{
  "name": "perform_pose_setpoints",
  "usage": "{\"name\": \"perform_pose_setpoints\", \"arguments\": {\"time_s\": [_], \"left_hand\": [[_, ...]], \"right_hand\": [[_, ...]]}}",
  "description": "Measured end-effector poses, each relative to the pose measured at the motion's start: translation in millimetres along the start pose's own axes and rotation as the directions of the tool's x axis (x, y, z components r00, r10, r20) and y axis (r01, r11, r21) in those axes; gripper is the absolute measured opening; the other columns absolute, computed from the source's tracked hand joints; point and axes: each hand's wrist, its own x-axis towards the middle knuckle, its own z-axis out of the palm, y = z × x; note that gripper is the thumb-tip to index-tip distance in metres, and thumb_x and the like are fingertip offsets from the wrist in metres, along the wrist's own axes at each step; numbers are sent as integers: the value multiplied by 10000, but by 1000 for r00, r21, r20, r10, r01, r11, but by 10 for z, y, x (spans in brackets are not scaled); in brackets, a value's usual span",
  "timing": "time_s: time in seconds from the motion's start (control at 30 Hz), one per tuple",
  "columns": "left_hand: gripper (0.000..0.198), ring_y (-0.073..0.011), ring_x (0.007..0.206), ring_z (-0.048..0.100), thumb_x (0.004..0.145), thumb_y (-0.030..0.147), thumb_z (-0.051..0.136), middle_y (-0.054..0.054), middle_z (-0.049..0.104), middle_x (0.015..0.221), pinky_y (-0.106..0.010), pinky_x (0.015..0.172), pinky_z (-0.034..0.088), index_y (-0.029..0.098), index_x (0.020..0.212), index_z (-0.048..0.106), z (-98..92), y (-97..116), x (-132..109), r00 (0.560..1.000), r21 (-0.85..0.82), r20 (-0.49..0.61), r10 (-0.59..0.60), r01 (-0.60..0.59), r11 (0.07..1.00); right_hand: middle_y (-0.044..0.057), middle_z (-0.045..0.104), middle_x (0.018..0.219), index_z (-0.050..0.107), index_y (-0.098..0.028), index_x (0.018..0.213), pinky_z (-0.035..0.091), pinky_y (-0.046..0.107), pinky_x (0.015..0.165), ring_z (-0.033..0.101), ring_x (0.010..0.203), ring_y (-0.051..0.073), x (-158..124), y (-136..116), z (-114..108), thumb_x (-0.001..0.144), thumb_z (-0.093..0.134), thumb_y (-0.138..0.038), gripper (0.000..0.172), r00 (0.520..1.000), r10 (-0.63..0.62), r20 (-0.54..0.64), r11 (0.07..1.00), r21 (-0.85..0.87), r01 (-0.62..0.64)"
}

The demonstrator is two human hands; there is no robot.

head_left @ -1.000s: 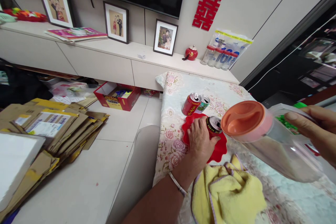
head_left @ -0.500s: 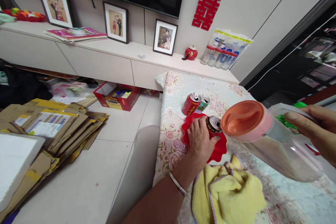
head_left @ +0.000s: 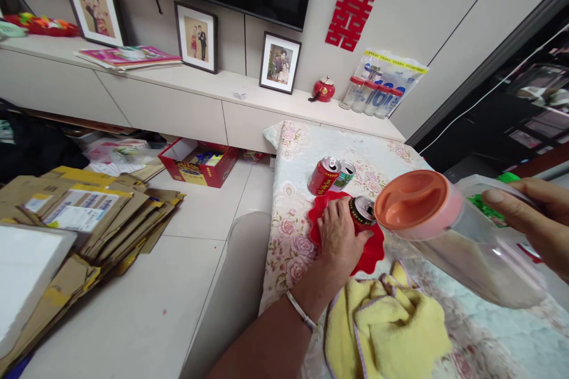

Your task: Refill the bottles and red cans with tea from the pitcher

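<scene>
My right hand [head_left: 533,225] is closed round the handle of a clear plastic pitcher [head_left: 480,260], which is tilted left with an orange lid [head_left: 415,201]. The lid's edge is close beside an opened drink can [head_left: 362,210] with a dark rim. That can stands on a red scalloped plate [head_left: 373,254], and my left hand [head_left: 338,237] curls against it, fingers at its left and thumb in front. Whether liquid leaves the pitcher cannot be seen. Just behind the plate are a red can [head_left: 323,177] and a green can [head_left: 345,176], side by side.
A yellow towel [head_left: 395,331] lies crumpled in front of the plate on the flowered tablecloth [head_left: 293,213]. Jars with red lids [head_left: 371,98] and a red pot [head_left: 323,90] stand on the cabinet. Flattened cardboard [head_left: 106,213] and a red box [head_left: 200,169] are on the floor.
</scene>
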Motion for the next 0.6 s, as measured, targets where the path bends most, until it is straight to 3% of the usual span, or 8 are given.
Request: {"name": "perform_pose_setpoints", "arguments": {"time_s": [0.1,0.6], "left_hand": [[765,-351,1332,544,768,340,872,-124,577,1402,-532,1059,473,256,1381,423,-7,7,5,1000,7,7,-10,10,1000],[752,-359,1325,546,776,342,862,-119,578,1394,-546,1050,473,259,1374,414,9,0,-4,1000,2,-7,5,-5,1000]], "right_hand": [[33,534,620,674,-267,753,303,272,434,453,546,183,0,-47,9,803,659,-737,473,994,97,-54,995,-31,-99],[40,503,612,672,-273,720,289,272,455,435,560,187,-24,-204,17,776,665,-761,492,989,132,-68,991,28,-130]]}}
